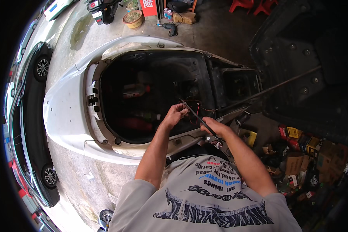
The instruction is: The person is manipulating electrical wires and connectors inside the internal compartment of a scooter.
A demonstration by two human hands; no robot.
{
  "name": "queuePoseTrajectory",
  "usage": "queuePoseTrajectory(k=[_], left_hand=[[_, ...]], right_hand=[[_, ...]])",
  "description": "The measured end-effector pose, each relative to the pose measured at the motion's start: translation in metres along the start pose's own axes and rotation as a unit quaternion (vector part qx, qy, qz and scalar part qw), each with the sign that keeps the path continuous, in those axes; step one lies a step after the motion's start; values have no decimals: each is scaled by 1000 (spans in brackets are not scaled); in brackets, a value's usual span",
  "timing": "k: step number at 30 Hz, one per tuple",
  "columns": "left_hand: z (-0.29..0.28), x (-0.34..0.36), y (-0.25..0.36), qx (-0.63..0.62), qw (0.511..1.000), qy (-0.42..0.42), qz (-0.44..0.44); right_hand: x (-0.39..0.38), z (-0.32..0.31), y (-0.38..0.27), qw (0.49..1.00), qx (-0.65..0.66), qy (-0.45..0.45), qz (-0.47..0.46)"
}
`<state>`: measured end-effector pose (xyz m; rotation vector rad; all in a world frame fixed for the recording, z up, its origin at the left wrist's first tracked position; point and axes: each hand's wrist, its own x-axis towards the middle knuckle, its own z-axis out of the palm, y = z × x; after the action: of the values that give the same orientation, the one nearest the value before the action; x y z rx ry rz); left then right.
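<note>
A white scooter (65, 104) stands across the view, its black under-seat storage bin (154, 69) uncovered. Over the near right part of the bin, my left hand (176, 114) is closed in a pinch on a thin wire, partly hidden by the fingers. Just right of it, my right hand (214, 127) is wrapped round a long, slim, dark tool (199, 118) with a pointed metallic end. That end reaches up and left past my left fingertips; its exact kind is unclear. Thin red wires (198, 106) loop between the hands and run toward the bin's right edge.
Inside the bin lie bottles (133, 91) with red caps or labels. The raised black seat (297, 58) and a thin rod (282, 83) fill the right side. Cartons and clutter (297, 162) cover the lower right floor. A power drill (169, 27) lies beyond the scooter.
</note>
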<state>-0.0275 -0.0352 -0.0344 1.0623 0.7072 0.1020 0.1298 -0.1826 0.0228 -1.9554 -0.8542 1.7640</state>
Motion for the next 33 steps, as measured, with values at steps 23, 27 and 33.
queuePoseTrajectory(k=[23, 27, 33], left_hand=[[1, 1, -6, 20, 999, 10, 23], [1, 2, -5, 61, 997, 9, 46], [8, -6, 5, 112, 993, 14, 38]], right_hand=[[10, 21, 33, 953, -204, 214, -68], [4, 21, 17, 933, -56, 329, -137], [11, 23, -23, 915, 9, 360, -183]])
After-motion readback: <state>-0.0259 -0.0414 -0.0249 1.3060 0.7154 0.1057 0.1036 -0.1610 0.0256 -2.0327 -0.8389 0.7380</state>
